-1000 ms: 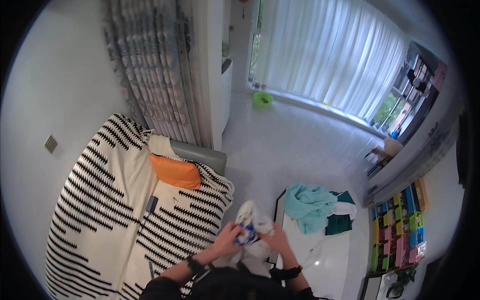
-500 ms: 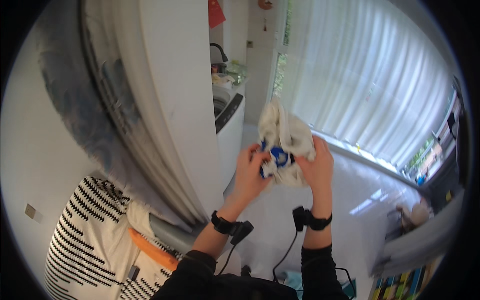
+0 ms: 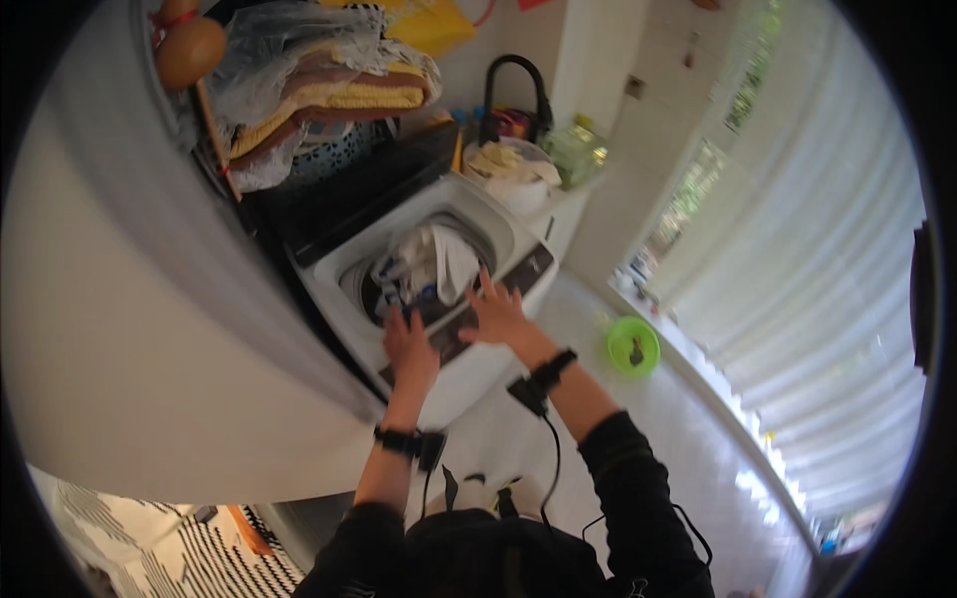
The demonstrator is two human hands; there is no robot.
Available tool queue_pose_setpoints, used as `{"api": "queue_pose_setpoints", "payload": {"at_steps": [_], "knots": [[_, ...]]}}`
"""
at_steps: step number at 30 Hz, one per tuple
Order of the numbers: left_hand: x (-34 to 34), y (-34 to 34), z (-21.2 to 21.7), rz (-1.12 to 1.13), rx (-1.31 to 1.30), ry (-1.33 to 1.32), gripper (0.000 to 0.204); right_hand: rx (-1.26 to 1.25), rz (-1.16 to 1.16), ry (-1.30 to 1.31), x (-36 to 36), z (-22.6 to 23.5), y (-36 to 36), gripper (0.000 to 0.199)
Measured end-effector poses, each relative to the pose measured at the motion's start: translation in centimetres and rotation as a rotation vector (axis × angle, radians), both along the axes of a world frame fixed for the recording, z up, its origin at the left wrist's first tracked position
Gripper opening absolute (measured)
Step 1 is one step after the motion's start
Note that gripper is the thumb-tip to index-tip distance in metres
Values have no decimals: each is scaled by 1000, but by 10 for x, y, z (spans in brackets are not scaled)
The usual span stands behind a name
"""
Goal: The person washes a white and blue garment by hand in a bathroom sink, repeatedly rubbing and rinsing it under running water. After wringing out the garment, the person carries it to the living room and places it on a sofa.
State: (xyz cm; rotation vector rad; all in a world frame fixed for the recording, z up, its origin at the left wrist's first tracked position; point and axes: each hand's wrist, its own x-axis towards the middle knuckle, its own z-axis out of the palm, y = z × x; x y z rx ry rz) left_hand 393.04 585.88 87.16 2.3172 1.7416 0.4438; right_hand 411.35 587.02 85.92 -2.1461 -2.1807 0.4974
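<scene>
A white top-loading washing machine (image 3: 518, 242) stands in front of me with its lid up. Inside its drum lies a white cloth bundle with blue patches (image 3: 429, 264). My left hand (image 3: 410, 349) hovers over the front rim of the machine, fingers spread, holding nothing. My right hand (image 3: 497, 314) is over the dark control panel at the front right, fingers also apart and empty. Both wrists wear black bands with cables.
A shelf above the machine holds folded yellow and brown towels in clear plastic (image 3: 319, 90). A white basin with cloth (image 3: 510, 169) and a black tap sit behind. A green bowl (image 3: 632, 346) lies on the white floor at right. A white wall edge (image 3: 179, 329) is close at left.
My hands held the white and blue cloth bundle up in front of me; now it lies in the washer drum and both hands are open above the machine's front.
</scene>
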Motion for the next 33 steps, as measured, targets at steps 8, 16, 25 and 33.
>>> {"api": "queue_pose_setpoints", "payload": {"at_steps": [8, 16, 25, 33], "knots": [[0, -80, -99, 167, 48, -349, 53, 354, 603, 677, 33, -87, 14, 38], [18, -318, -199, 1145, -405, -936, 42, -570, 906, 976, 20, -225, -38, 30], [110, -515, -257, 1251, -483, -1162, 64, -1637, 898, 132, -1, -271, -136, 58], [-6, -631, -136, 877, 88, -1993, 68, -1691, 1622, 103, -252, -103, -279, 57]]}}
